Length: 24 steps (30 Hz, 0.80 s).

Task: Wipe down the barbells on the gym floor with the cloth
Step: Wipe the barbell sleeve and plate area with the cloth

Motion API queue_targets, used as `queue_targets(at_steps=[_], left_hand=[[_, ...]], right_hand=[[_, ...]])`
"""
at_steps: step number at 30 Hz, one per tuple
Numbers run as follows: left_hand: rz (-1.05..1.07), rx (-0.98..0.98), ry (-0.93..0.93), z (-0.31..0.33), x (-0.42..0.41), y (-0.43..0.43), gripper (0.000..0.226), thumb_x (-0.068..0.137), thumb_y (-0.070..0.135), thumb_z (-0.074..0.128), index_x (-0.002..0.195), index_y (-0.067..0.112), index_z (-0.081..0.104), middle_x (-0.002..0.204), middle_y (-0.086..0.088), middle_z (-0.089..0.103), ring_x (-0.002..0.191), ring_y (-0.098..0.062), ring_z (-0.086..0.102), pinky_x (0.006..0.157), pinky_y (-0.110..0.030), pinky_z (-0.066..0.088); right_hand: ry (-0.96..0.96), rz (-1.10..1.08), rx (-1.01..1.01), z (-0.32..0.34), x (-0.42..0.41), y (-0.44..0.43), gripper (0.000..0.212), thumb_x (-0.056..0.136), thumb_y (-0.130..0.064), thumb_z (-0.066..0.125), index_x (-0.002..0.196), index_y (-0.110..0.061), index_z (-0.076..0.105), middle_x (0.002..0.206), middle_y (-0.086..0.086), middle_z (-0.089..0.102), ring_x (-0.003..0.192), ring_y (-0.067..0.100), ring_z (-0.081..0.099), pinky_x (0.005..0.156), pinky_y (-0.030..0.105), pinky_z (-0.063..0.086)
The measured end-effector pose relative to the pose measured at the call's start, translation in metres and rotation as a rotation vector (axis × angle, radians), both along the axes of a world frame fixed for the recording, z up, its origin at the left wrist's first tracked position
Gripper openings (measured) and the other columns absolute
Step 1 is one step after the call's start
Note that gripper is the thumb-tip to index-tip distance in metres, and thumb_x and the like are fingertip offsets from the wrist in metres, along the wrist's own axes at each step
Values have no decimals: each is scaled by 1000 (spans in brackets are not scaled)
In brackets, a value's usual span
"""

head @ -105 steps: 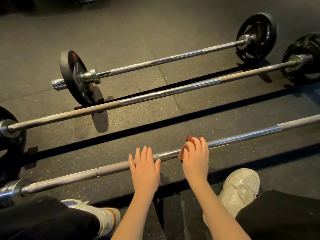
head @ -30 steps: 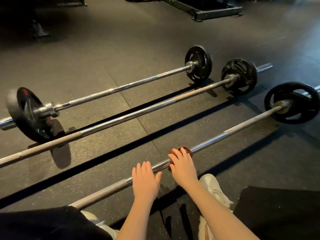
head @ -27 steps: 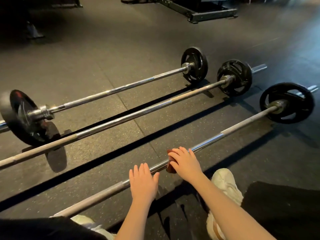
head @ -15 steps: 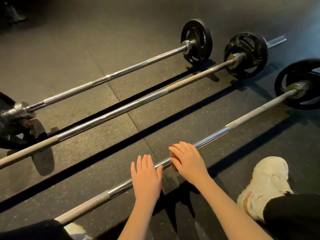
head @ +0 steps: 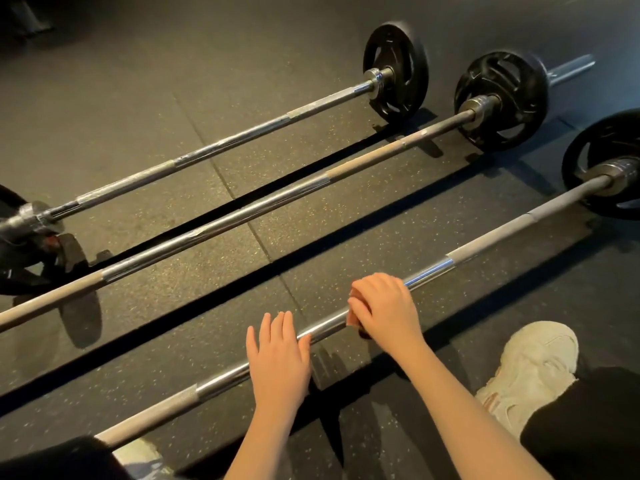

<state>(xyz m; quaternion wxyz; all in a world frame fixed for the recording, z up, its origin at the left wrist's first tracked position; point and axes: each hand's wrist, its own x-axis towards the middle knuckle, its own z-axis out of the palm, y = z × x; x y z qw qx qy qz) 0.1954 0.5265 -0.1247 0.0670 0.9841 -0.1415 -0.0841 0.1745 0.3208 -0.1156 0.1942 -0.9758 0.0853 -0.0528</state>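
Both hands are on the nearest barbell (head: 491, 238). The right hand (head: 384, 306) curls over its shaft, gripping a reddish cloth (head: 351, 317) against the chrome, and the left hand (head: 277, 355) lies flat with straight fingers just beside it. To wipe well, I would press the left palm down (round plates let the bar roll), wrap the cloth fully round the shaft and draw it toward this bar's plate (head: 588, 147). The middle barbell (head: 242, 216) and far barbell (head: 225, 142) lie beyond, parallel.

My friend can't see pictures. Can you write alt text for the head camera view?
A right hand grips a cloth against the near barbell on a dark gym floor, while the left hand rests flat on the bar. A middle barbell and a far barbell lie beyond.
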Motion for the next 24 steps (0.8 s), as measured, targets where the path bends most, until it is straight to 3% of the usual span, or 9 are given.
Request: queue_targets(at_steps=[3, 6, 9, 12, 14, 17, 20, 24], left_hand=[[4, 10, -12, -4, -1, 0, 63, 94, 45, 22, 127, 9, 61, 127, -6, 63, 128, -29, 51, 110, -47, 22], [11, 26, 6, -7, -2, -1, 64, 94, 46, 19, 128, 10, 61, 128, -5, 63, 128, -27, 50, 111, -46, 20], [7, 20, 46, -4, 1, -1, 69, 93, 48, 13, 130, 11, 58, 129, -3, 62, 130, -25, 48, 113, -47, 26], [-66, 9, 76, 2, 11, -7, 77, 91, 50, 2, 139, 12, 48, 139, -2, 53, 138, -23, 38, 116, -46, 17], [-160, -13, 96, 4, 18, -20, 84, 86, 52, -7, 146, 13, 38, 147, -1, 44, 143, -21, 28, 118, -43, 10], [-217, -41, 83, 8, 20, -37, 84, 86, 54, -6, 144, 16, 41, 145, 0, 46, 142, -21, 30, 117, -42, 16], [-155, -34, 100, 9, 19, -43, 87, 83, 56, -12, 146, 19, 36, 148, 4, 41, 144, -17, 24, 117, -40, 10], [-109, -38, 187, 12, 29, -59, 61, 100, 49, 11, 149, 18, 28, 153, 3, 34, 147, -17, 15, 119, -43, 4]], right_hand=[[-35, -279, 89, -9, -4, 23, 41, 96, -38, 36, 117, -15, 63, 121, 0, 62, 127, 26, 47, 111, 49, 36], [-29, -390, 80, -16, -6, 55, 49, 97, -36, 28, 122, -13, 64, 131, 3, 60, 136, 31, 41, 115, 50, 28], [-6, -304, 83, -12, 1, 46, 47, 95, -37, 29, 112, -16, 67, 118, 0, 65, 128, 27, 49, 112, 49, 35], [59, -172, 47, -10, 8, 19, 41, 94, -40, 32, 102, -18, 65, 104, -4, 64, 114, 22, 54, 107, 45, 39], [74, -222, 74, -8, 8, 12, 35, 96, -37, 37, 106, -18, 65, 109, -5, 62, 118, 22, 51, 111, 45, 34], [93, -346, 96, -4, -1, 32, 43, 98, -34, 34, 123, -15, 62, 133, 1, 57, 137, 27, 38, 118, 48, 25], [109, -198, 18, -1, -12, 36, 51, 96, -38, 24, 126, -17, 60, 137, 1, 55, 139, 27, 38, 116, 48, 29], [120, -67, -37, 5, -6, -10, 39, 95, -40, 36, 121, -22, 59, 123, -7, 58, 127, 20, 45, 112, 44, 33]])
